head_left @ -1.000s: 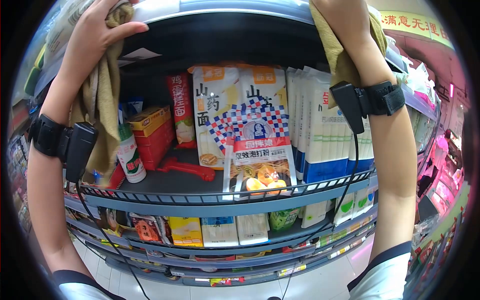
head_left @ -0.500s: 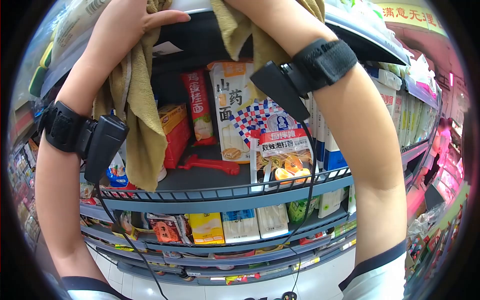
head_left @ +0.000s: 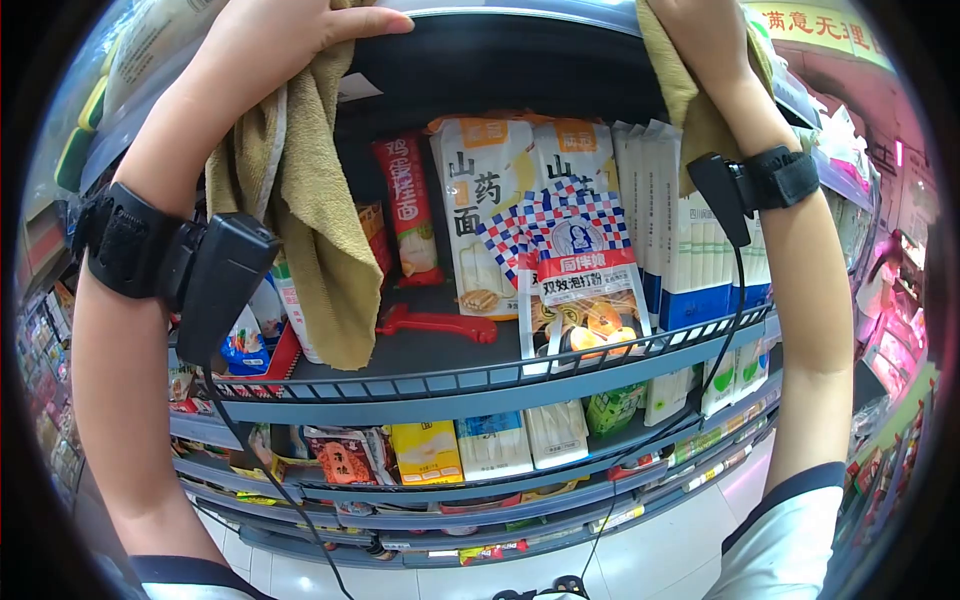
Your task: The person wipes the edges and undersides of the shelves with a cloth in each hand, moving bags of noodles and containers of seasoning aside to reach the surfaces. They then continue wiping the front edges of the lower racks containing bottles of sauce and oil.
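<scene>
My left hand (head_left: 290, 32) is at the upper left by the shelf's front edge, gripping an olive-brown towel (head_left: 320, 210) that hangs down past the wrist. Its thumb sticks out to the right; the other fingers are mostly hidden. At the upper right, my right hand (head_left: 708, 40) has olive towel cloth (head_left: 675, 95) in it, along the same edge. The top of the frame cuts off its fingertips. Both wrists wear black straps with cabled boxes. Below the hands stand noodle packs (head_left: 480, 220) and a baking powder bag (head_left: 585, 280).
A red plastic tool (head_left: 440, 325) lies on the shelf behind a low wire rail (head_left: 450, 385). Red-wrapped noodles (head_left: 408, 215) and white noodle packs (head_left: 710, 240) flank the middle packs. Lower shelves hold more packets. A person (head_left: 880, 280) is far right in the aisle.
My right hand has moved well to the right along the shelf edge with its cloth, uncovering more noodle packs. My left hand and towel have shifted slightly right in view.
</scene>
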Action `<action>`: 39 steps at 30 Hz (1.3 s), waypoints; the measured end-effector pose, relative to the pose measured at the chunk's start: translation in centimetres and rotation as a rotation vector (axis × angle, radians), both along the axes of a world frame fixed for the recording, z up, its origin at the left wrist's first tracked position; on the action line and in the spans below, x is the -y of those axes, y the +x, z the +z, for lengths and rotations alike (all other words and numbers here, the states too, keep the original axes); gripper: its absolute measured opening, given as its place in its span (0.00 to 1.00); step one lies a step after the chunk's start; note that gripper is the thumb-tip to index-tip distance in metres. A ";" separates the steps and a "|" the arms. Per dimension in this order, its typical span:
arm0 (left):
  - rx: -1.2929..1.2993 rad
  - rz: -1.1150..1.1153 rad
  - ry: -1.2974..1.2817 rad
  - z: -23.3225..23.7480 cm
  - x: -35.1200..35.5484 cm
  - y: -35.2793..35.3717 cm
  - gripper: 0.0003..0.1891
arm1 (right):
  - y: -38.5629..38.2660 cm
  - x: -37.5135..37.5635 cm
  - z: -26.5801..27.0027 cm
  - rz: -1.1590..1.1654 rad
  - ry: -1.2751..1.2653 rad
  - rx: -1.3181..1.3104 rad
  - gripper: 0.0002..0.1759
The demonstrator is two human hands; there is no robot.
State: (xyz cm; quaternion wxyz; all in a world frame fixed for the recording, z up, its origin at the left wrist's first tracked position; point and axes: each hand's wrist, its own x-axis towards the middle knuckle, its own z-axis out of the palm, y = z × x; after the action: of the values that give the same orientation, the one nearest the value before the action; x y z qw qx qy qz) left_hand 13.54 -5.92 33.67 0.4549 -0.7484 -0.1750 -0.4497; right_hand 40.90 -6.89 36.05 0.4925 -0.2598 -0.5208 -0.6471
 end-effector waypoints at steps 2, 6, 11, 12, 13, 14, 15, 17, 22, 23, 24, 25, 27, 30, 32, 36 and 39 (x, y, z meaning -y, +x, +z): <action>-0.021 0.005 -0.072 1.3 -0.6 -0.5 0.22 | -0.2 -0.2 0.3 -0.009 -0.034 0.026 0.16; -0.083 0.040 -0.034 1.3 -0.3 -0.7 0.22 | -2.7 -1.1 0.7 -0.021 -0.064 -0.025 0.15; -0.091 0.015 -0.203 2.3 0.0 -0.4 0.23 | -7.5 -1.8 0.7 -0.037 -0.099 -0.056 0.16; -0.076 0.071 -0.274 2.3 0.7 -0.3 0.23 | -7.9 -1.9 0.8 -0.037 -0.100 -0.056 0.16; -0.077 0.072 -0.275 2.3 1.0 -0.3 0.23 | -8.1 -1.9 0.8 -0.010 -0.109 -0.025 0.17; -0.089 0.026 -0.313 2.2 1.3 -0.3 0.24 | -8.1 -1.9 0.8 0.019 -0.118 0.006 0.18; -0.101 -0.020 -0.351 2.2 1.5 -0.2 0.24 | -8.1 -1.7 0.6 0.019 -0.138 0.013 0.19; -0.139 -0.030 -0.330 3.1 0.1 -0.2 0.24 | -7.9 -1.6 0.4 0.015 -0.134 0.048 0.19; -0.200 -0.024 -0.287 3.6 0.0 -0.1 0.22 | -7.7 -1.7 0.5 -0.016 -0.139 0.113 0.19; -0.190 -0.026 -0.309 3.6 0.0 -0.1 0.22 | -7.7 -1.6 0.3 -0.033 -0.128 0.092 0.19; -0.181 -0.027 -0.329 3.4 0.2 0.0 0.21 | -7.7 -1.7 0.2 -0.049 -0.115 0.072 0.19; -0.179 -0.027 -0.326 3.1 0.3 -0.1 0.21 | -7.5 -1.8 0.3 -0.049 -0.112 0.074 0.19; -0.152 -0.065 -0.298 2.5 0.6 0.0 0.21 | -6.9 -2.2 0.3 -0.066 -0.075 0.054 0.18; -0.214 -0.150 -0.241 3.3 -1.9 -0.7 0.20 | -4.4 -2.0 0.4 -0.191 -0.008 0.134 0.18; -0.198 -0.137 -0.263 3.2 -1.6 -0.6 0.21 | -1.9 -0.9 0.0 0.040 -0.076 0.095 0.17; -0.120 -0.083 -0.339 2.5 0.1 -0.1 0.21 | 1.9 0.7 -0.8 0.066 -0.089 -0.017 0.16; -0.155 -0.129 -0.246 2.1 -0.5 -0.4 0.20 | 1.5 0.6 -0.5 0.028 -0.063 0.007 0.16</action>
State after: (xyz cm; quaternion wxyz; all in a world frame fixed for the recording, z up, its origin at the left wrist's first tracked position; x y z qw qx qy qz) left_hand 13.14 -5.38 35.80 0.3420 -0.8407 -0.1446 -0.3941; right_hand 42.44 -7.52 35.56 0.4911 -0.2656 -0.5463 -0.6244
